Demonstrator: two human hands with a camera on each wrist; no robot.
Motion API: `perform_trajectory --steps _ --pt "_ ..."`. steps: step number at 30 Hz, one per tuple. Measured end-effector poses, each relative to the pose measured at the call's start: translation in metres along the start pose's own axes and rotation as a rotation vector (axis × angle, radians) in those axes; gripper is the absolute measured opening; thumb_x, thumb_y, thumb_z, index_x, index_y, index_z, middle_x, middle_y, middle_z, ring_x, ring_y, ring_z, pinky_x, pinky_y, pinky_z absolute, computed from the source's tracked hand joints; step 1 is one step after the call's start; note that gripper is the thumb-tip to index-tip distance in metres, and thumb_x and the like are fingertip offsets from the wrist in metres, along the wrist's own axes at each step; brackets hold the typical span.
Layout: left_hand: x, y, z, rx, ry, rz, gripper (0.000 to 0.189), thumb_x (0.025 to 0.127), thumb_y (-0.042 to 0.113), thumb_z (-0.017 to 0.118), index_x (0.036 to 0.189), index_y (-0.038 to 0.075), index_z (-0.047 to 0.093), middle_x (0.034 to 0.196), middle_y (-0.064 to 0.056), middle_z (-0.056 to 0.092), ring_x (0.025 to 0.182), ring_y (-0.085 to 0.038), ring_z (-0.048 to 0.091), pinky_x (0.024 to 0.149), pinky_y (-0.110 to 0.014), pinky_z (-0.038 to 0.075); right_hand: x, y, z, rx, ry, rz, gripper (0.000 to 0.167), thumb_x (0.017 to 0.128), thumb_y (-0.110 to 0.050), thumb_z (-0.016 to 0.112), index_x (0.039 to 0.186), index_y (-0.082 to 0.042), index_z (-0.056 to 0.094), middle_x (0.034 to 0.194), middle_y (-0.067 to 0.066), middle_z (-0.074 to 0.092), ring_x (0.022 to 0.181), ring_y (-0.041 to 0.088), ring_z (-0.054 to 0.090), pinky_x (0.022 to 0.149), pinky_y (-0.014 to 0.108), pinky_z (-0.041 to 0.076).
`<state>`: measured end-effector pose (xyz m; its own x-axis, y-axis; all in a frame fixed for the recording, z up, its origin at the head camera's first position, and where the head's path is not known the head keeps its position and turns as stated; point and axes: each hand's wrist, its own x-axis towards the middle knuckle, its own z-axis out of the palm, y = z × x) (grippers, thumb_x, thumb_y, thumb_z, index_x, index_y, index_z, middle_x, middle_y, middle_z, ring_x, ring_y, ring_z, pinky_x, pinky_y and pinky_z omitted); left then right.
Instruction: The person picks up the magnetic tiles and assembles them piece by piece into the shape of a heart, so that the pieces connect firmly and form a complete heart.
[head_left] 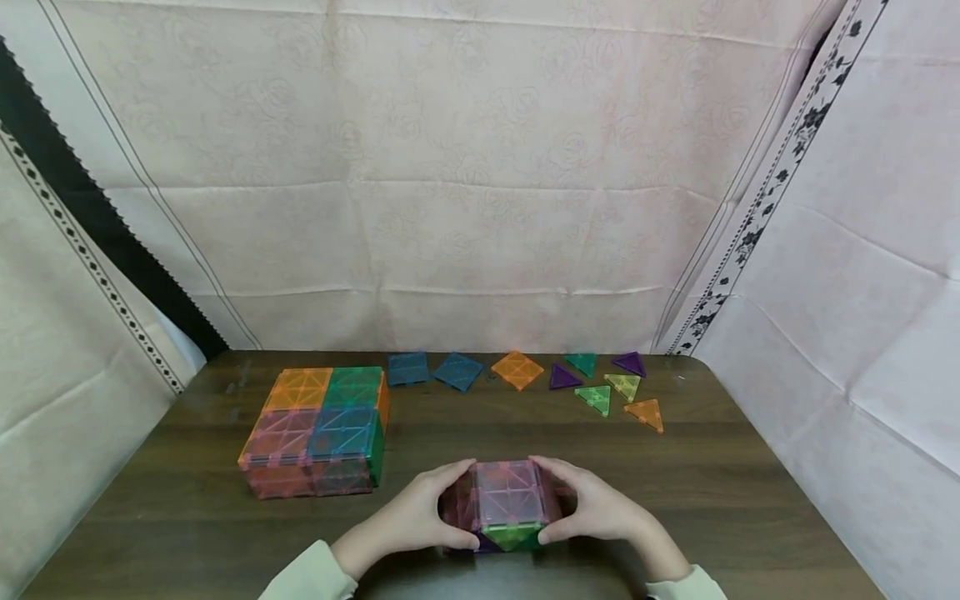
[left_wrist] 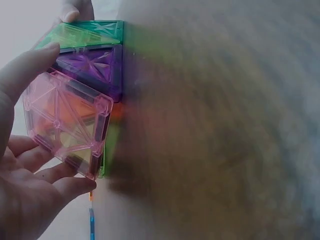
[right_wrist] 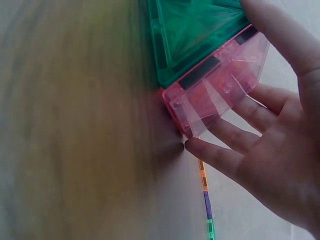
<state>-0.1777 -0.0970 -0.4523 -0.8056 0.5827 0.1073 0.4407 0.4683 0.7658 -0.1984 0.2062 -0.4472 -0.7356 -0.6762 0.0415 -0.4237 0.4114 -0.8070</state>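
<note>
A small box built of translucent magnetic tiles (head_left: 507, 493) stands on the table near its front edge, with pink squares on its top and sides and green and purple triangles facing me. My left hand (head_left: 423, 512) grips its left side, thumb at the front and fingers toward the back. On the other side my right hand (head_left: 596, 504) holds it in the same way. In the left wrist view a pink tile (left_wrist: 70, 120) and a purple triangle (left_wrist: 95, 65) show beside the left fingers. The right wrist view has a green triangle (right_wrist: 195, 35) joined to a pink tile (right_wrist: 215, 87).
A larger tile block (head_left: 315, 433) in orange, green, pink and blue stands at the left. Along the back lie two blue squares (head_left: 408, 368), an orange square (head_left: 517, 370) and several loose triangles, including an orange triangle (head_left: 647, 413). Cloth (head_left: 480, 167) hangs behind the table.
</note>
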Motion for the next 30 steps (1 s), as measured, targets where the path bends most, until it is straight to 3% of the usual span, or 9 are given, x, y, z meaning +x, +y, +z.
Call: perform_trajectory --steps 8,18,21,25,30 --pt "0.001 -0.001 -0.002 -0.023 -0.007 0.012 0.097 0.073 0.039 0.083 0.148 0.003 0.033 0.147 -0.013 0.044 0.129 -0.03 0.046 0.102 -0.049 0.042 0.003 -0.004 0.001 -0.033 0.017 0.017 0.094 0.075 -0.036 0.082 0.148 -0.002 0.033 0.146 0.014 0.043 0.13 0.032 0.044 0.103 0.033 0.038" --pt "-0.008 0.003 -0.005 -0.062 0.002 0.002 0.091 0.074 0.039 0.083 0.146 0.005 0.037 0.138 -0.008 0.05 0.117 -0.023 0.053 0.092 -0.037 0.047 0.006 -0.008 0.008 0.081 -0.037 -0.005 0.093 0.077 -0.029 0.082 0.149 -0.001 0.03 0.146 0.014 0.042 0.13 0.025 0.045 0.103 0.032 0.04" --pt "-0.012 0.001 -0.006 -0.07 -0.002 -0.004 0.096 0.074 0.039 0.083 0.148 0.003 0.033 0.142 -0.011 0.047 0.122 -0.028 0.051 0.096 -0.043 0.046 0.007 -0.009 0.01 0.083 -0.039 -0.005 0.093 0.078 -0.029 0.081 0.149 -0.001 0.029 0.147 0.017 0.04 0.131 0.031 0.045 0.102 0.033 0.041" --pt "-0.018 -0.001 -0.009 -0.046 -0.037 -0.068 0.107 0.072 0.042 0.083 0.151 0.001 0.024 0.149 -0.017 0.038 0.133 -0.036 0.041 0.101 -0.055 0.039 0.006 -0.011 0.011 0.093 -0.049 0.017 0.091 0.083 -0.027 0.077 0.151 0.001 0.024 0.15 0.024 0.032 0.134 0.041 0.038 0.104 0.041 0.04" --pt "-0.024 -0.003 -0.013 -0.009 -0.083 -0.14 0.109 0.071 0.043 0.084 0.15 -0.003 0.024 0.15 -0.022 0.035 0.134 -0.04 0.038 0.102 -0.058 0.037 0.0 -0.018 0.012 0.169 -0.018 0.122 0.076 0.094 -0.028 0.064 0.149 0.006 0.024 0.151 0.029 0.029 0.136 0.045 0.031 0.103 0.052 0.038"
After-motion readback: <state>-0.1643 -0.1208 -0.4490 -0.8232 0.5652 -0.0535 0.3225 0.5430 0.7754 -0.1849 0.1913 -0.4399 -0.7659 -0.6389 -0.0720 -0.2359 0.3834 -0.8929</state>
